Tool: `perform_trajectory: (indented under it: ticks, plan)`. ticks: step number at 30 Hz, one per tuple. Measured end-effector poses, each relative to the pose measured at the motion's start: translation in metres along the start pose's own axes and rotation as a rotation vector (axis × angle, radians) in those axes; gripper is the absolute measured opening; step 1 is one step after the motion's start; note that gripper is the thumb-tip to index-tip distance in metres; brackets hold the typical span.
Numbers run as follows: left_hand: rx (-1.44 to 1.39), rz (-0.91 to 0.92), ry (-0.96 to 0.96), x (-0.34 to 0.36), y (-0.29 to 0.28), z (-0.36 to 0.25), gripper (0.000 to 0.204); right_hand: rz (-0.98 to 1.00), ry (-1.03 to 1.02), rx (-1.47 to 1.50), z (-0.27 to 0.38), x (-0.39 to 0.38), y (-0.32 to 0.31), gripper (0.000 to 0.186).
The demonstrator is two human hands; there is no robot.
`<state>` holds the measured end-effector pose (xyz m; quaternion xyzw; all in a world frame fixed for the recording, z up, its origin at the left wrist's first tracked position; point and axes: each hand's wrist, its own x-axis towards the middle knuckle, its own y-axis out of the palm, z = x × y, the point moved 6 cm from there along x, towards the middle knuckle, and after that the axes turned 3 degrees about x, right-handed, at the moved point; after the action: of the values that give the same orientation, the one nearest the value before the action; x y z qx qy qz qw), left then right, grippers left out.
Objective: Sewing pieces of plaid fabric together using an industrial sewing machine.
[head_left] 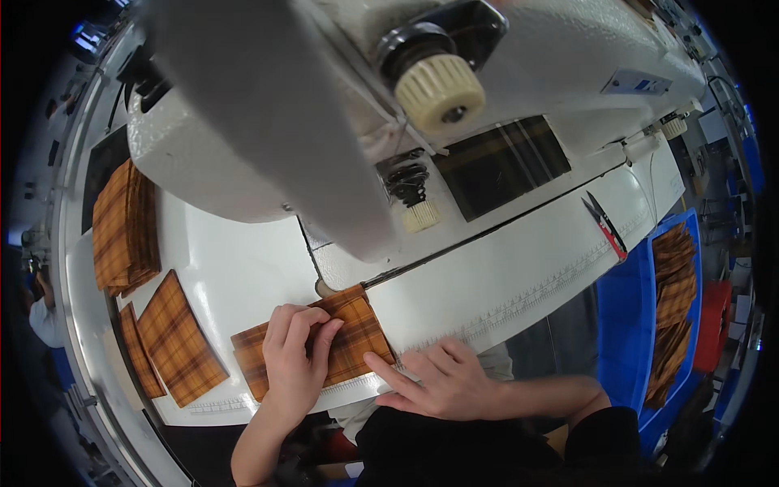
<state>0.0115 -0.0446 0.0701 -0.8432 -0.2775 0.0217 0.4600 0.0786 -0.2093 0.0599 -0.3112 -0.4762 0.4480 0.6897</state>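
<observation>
My left hand lies flat on an orange and brown plaid fabric piece, fingers pressing it onto the white sewing table. The far end of the piece reaches under the sewing machine head, where the needle area is hidden. My right hand rests beside the piece's right edge, fingers spread on the table and fingertips touching the cloth.
More plaid pieces lie at the left: a stack and loose pieces. A blue bin at the right holds several plaid pieces. Small red-handled snips lie on the table. A cream knob sticks out of the machine.
</observation>
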Motion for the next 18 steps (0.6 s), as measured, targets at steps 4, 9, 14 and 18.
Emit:
perform_trajectory:
  ticks: [4, 9, 14, 18]
  plan:
    - [0.002, 0.025, -0.042, -0.0012, -0.0004, 0.0010, 0.016, -0.048, -0.002, -0.027, 0.0019, -0.0023, 0.0015, 0.058]
    - [-0.009, 0.037, -0.059, -0.0012, 0.0009, 0.0013, 0.012, -0.075, 0.010, -0.034, 0.0021, -0.0052, 0.0020, 0.056]
    - [0.017, 0.043, -0.058, -0.0020, 0.0011, 0.0025, 0.012, -0.071, 0.005, -0.032, 0.0022, -0.0068, 0.0028, 0.055]
    - [0.023, 0.039, -0.054, -0.0017, 0.0004, 0.0031, 0.012, -0.082, -0.001, -0.046, 0.0025, -0.0075, 0.0029, 0.054]
